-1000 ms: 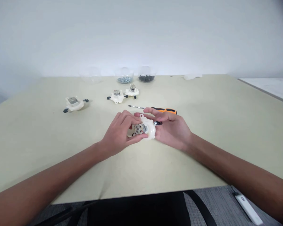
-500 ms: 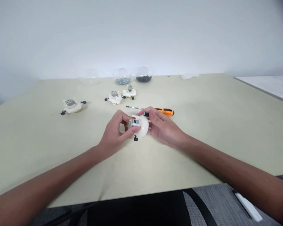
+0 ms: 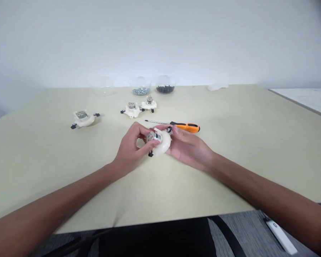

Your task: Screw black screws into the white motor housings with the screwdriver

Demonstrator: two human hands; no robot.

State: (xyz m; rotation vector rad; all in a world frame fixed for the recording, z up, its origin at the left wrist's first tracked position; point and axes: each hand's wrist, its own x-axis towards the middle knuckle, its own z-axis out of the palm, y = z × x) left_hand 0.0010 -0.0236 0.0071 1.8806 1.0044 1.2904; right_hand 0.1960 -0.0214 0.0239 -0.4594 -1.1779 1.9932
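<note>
A white plastic motor housing with a small silver motor and black rubber feet is held up between both hands, above the near middle of the table. My left hand pinches it by the motor, thumb on the near side; its other fingers are partly hidden behind. My right hand wraps the right side of the housing, thumb at the upper black foot, fingers underneath. Just beyond the hands lies a screwdriver with an orange and black handle, its shaft pointing left.
Three similar motor housings stand farther back: one at left, one near the middle and one beside it. Behind are clear bowls, one with silver screws, one with black parts. A white piece lies back right.
Both hands have turned the motor housing slightly, so the motor's end faces more upward. The right thumb has shifted along the housing's upper edge. The whole view has moved a little.
</note>
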